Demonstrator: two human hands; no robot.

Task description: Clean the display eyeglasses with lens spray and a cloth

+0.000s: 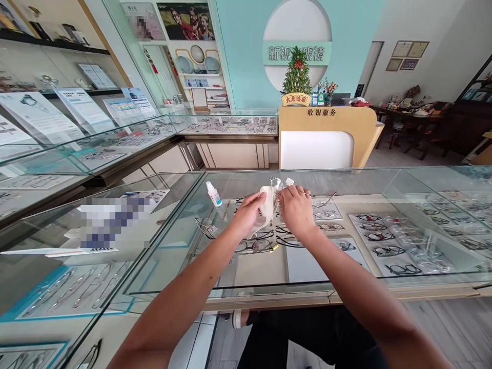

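Observation:
Above the glass counter, my left hand is closed on a pale cloth that hangs down from the fingers. Just to its right my right hand is closed on a pair of eyeglasses; one round lens shows beside the cloth's upper edge, and a small white tag sticks out above the knuckles. A white spray bottle stands upright on the glass, left of my left hand. Several dark-framed glasses lie below and around both hands.
The glass display counter spans the front, with trays of glasses at right. Papers lie at left. Behind stand another glass case and a wooden cashier desk with a plant.

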